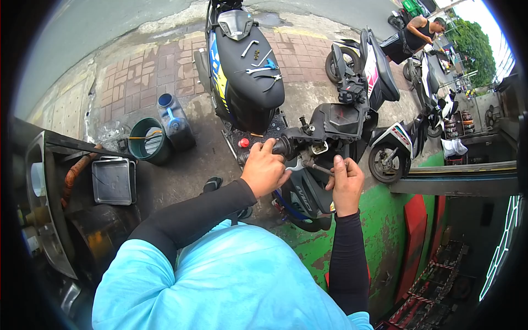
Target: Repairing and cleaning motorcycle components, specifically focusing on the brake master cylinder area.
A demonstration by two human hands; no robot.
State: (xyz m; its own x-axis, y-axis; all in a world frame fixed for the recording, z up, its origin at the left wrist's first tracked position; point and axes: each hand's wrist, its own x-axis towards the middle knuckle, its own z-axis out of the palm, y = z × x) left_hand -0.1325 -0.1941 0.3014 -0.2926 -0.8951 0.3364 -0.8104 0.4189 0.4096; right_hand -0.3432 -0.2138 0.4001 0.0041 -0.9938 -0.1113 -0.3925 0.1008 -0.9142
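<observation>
My left hand (265,169) is closed over the black handlebar grip (282,147) of a scooter, its thumb by a silver lever (296,165). To its right, my right hand (346,185) pinches the end of a thin rod-like tool (320,168), whose kind I cannot make out. The rod's other end reaches under the handlebar, near the lever. Just above it sits a small open reservoir (319,148) with a pale rim. On the black seat (245,93) lie an L-shaped wrench (249,49), small bolts (257,54), a combination wrench (257,70) and pliers (268,77).
A red cap (243,142) rests on the footboard. At the left stand a dark green bucket (149,154), a blue-black jug (177,127) and a metal tray (114,181). Several parked scooters (397,144) line the right, where another person (416,39) stands farther off.
</observation>
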